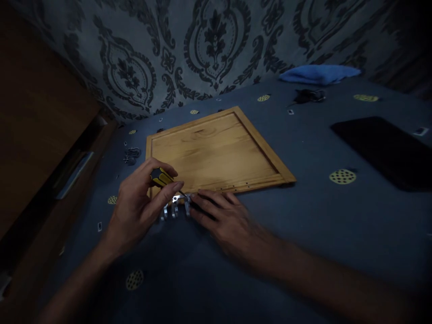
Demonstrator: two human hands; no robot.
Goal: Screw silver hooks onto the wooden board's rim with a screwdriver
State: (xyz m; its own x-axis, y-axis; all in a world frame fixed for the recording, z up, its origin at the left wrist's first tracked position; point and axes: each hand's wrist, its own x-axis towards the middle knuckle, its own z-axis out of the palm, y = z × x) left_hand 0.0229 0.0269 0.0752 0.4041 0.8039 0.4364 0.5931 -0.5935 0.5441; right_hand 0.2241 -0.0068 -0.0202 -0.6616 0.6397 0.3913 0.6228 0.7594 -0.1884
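Note:
A square wooden panel (216, 150) with a raised frame lies flat on a blue patterned cloth (303, 216). My left hand (140, 204) is closed around a screwdriver with a yellow and black handle (162, 179), its tip pointing down at a shiny metal bracket with several hooks (173, 208) at the panel's near edge. My right hand (224, 218) rests with its fingers pressed on the right end of that bracket, holding it against the wood.
A dark flat rectangle (388, 150) lies at the right. A blue folded cloth (319, 74) and a small dark object (308, 95) sit at the back by the patterned wall. Small metal parts (131, 155) lie left of the panel. Wooden furniture (37, 130) stands at the left.

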